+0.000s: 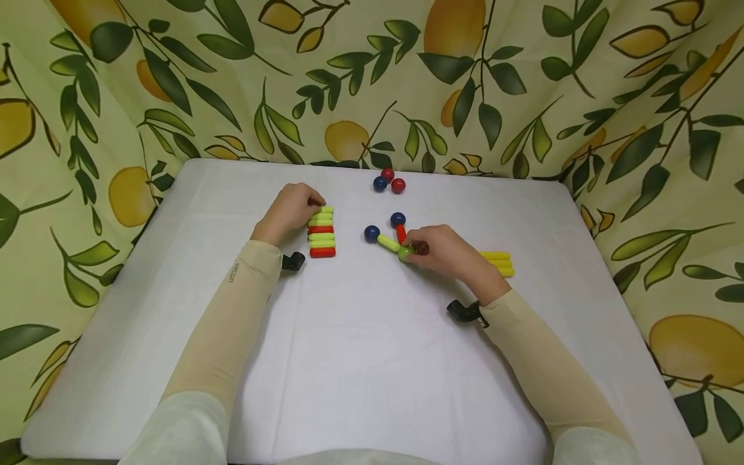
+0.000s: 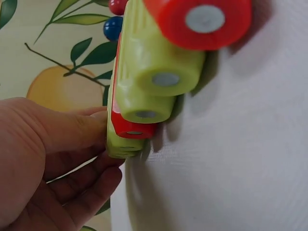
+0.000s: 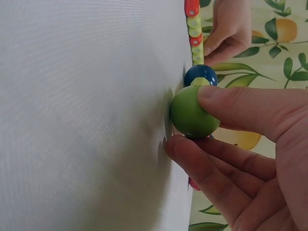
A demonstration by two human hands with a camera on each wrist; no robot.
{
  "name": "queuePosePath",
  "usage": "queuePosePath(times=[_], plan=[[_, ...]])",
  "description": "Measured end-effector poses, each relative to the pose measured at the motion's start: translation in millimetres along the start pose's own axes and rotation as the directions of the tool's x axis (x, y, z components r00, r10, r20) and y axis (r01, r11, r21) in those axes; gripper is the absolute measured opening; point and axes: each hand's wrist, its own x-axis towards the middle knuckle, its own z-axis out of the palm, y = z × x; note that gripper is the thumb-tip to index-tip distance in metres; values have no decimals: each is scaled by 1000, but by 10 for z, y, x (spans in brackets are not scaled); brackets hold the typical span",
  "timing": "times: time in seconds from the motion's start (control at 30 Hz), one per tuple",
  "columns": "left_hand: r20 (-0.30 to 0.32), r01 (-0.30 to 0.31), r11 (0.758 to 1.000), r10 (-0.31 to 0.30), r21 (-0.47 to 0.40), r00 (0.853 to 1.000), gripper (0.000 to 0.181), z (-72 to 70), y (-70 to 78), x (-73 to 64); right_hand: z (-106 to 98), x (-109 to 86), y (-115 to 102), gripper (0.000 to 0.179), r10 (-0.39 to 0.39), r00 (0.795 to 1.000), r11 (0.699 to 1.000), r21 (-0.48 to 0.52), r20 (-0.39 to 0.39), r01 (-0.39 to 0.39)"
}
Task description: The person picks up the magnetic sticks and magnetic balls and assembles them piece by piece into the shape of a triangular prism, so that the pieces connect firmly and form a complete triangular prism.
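My left hand (image 1: 294, 205) pinches the yellow-green magnetic rod (image 1: 325, 210) at the far end of a row of yellow-green and red rods lying side by side. Grey metal discs show in the rod ends in the left wrist view, where the nearest is a red rod (image 2: 204, 21). My right hand (image 1: 438, 252) holds a green ball (image 3: 193, 113) between thumb and fingers. From that ball, a yellow-green rod (image 1: 388, 243) leads to a blue ball (image 1: 372, 234), and a red rod (image 1: 401, 234) leads to another blue ball (image 1: 398, 220), forming a V.
Two red balls (image 1: 398, 186) and a blue ball (image 1: 380, 184) sit together near the far edge of the white-covered table (image 1: 360, 361). Several yellow rods (image 1: 495, 256) lie beside my right wrist, partly hidden by it. A patterned curtain (image 1: 349, 77) hangs behind the table.
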Motion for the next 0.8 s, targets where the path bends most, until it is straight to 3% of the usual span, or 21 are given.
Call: queuePosePath(times=[0.23,0.53,0.67,0.8], plan=[[-69,11,998,-7,61,998,24,-31,-91,-3,18,9,19,20,-20,1000,1000,0,-15,20],[-64,15,998,-11,62,998,23,-18,-131,-8,23,14,24,21,7,1000,1000,17,5,-7],[-93,6,1000,-4,15,996,21,-34,-58,-23,25,14,29,22,14,1000,1000,20,6,-14],[-84,-14,998,9,-59,996,20,-47,171,-49,13,7,31,22,19,1000,1000,24,5,-19]])
